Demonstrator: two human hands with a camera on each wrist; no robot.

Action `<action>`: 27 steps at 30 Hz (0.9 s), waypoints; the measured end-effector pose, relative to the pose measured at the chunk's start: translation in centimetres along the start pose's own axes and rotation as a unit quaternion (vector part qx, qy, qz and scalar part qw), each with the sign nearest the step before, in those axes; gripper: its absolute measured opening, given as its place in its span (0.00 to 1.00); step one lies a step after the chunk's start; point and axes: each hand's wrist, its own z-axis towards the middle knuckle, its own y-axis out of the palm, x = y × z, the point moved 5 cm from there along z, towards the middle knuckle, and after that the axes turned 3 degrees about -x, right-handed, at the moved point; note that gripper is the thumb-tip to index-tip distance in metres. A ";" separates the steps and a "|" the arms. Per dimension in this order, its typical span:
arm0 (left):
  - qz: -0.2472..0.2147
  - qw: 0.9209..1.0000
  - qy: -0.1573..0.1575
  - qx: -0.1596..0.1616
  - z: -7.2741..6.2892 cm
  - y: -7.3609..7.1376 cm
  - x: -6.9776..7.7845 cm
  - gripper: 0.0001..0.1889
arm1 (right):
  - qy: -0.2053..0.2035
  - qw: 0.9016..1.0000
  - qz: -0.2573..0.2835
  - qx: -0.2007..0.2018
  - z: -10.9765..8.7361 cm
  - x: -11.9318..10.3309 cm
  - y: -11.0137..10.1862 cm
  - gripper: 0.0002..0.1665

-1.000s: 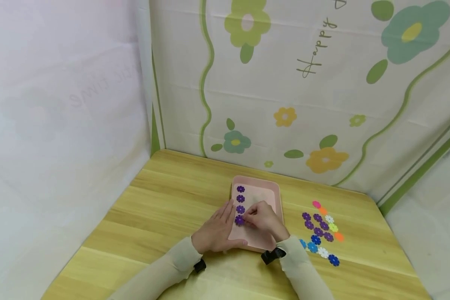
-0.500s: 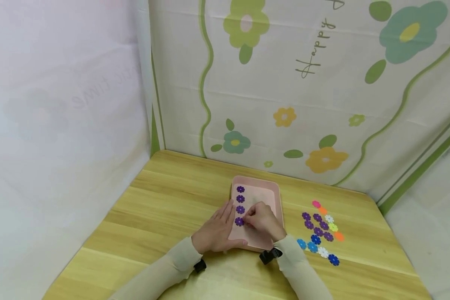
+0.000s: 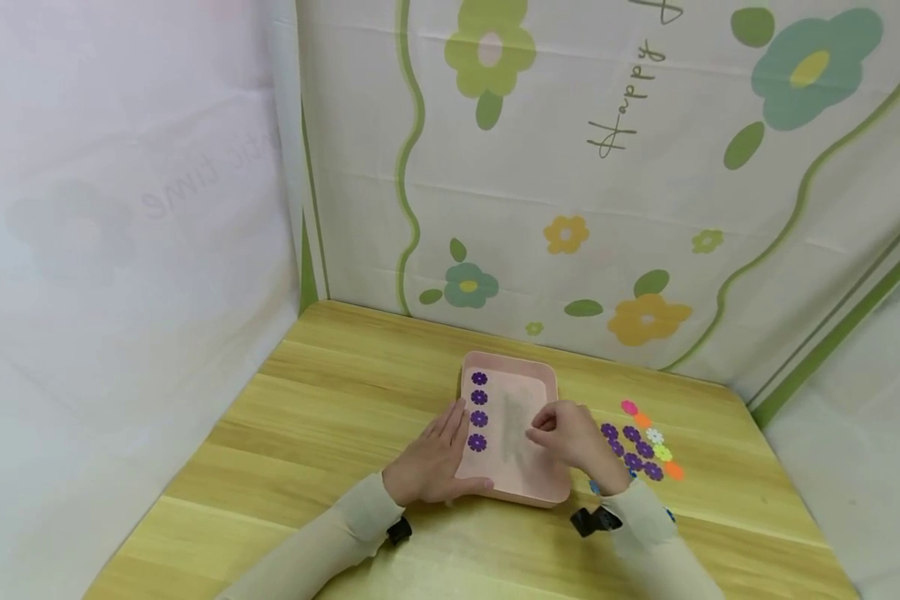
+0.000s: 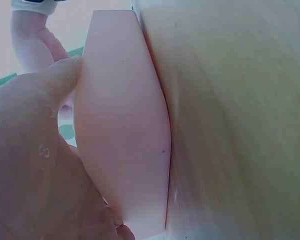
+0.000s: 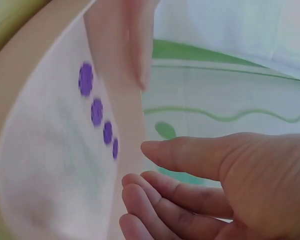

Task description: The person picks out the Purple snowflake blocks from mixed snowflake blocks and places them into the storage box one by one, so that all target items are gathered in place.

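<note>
A pink tray (image 3: pixel 510 495) stands on the table, with several purple flower-shaped plastic discs (image 3: pixel 479 418) lying in a column along its left side. My left hand (image 3: pixel 429 468) rests on the tray's near left corner, fingers along the left rim and thumb across the front rim. In the left wrist view this hand touches the tray's outer wall (image 4: pixel 121 115). Over the tray's right side is my right hand (image 3: pixel 572 437), fingers loosely bent. The right wrist view shows a gap between its thumb (image 5: pixel 180 155) and fingers, with nothing held.
To the right of the tray lie more flower discs, several purple (image 3: pixel 632 434), plus pink (image 3: pixel 629 407), orange (image 3: pixel 673 471), white (image 3: pixel 655 436) and yellow (image 3: pixel 662 452). My right forearm partly hides blue ones. Fabric walls with printed flowers stand behind and beside the wooden table (image 3: pixel 360 400).
My right hand has let go of the nearest purple disc in the column and moved right, away from it. The left hand has stayed in place on the tray.
</note>
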 end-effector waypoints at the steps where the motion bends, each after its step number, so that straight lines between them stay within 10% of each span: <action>1: -0.002 1.000 -0.001 -0.002 0.0 0.0 0.0 0.61 | -0.001 1.000 -0.006 0.003 -0.3 0.3 -0.6 0.05; 11: -0.010 1.000 0.015 0.011 0.0 0.6 -0.2 0.61 | -0.044 0.997 -0.059 0.030 -0.6 7.2 -5.0 0.14; 27: 0.008 1.000 0.008 0.002 -0.2 0.0 0.2 0.60 | -0.091 0.983 -0.158 -0.013 1.9 15.0 -4.9 0.22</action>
